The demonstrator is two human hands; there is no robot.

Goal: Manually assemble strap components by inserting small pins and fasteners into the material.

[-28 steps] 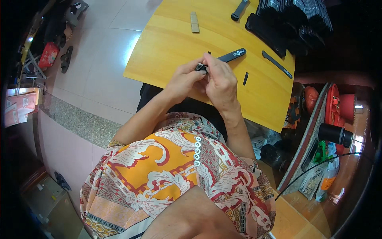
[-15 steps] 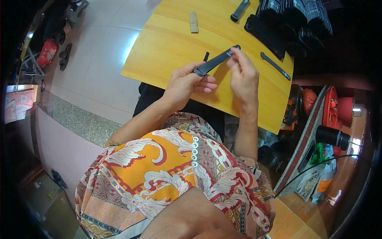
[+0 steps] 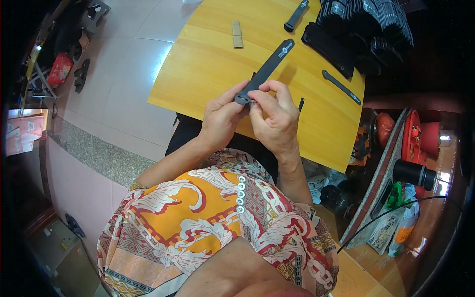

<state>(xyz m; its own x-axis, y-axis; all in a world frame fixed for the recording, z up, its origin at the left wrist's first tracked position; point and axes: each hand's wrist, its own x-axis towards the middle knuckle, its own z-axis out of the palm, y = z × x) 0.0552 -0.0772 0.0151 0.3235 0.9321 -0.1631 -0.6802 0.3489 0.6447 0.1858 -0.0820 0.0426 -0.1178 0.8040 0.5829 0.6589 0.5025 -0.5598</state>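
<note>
A flat black strap [image 3: 271,64] with a pale printed mark near its rounded tip slants up and away over the yellow table. My left hand [image 3: 221,116] is closed on its near end, thumb along the edge. At that same slotted end, my right hand [image 3: 274,119] pinches with thumb and forefinger, touching the strap. A narrow black strip end [image 3: 301,104] shows just beyond my right hand; whether it belongs to the held strap is hidden by the fingers.
On the yellow table [image 3: 198,64] lie a small brown piece [image 3: 237,34], one black strap [image 3: 297,16] at the back and another [image 3: 341,87] at the right. Bundled black straps [image 3: 363,17] are stacked at the back right. A cluttered shelf [image 3: 378,193] stands right of the table.
My right hand has moved from the strap's far tip down to its slotted near end. The strap has tilted more upright, and its printed mark now shows fully.
</note>
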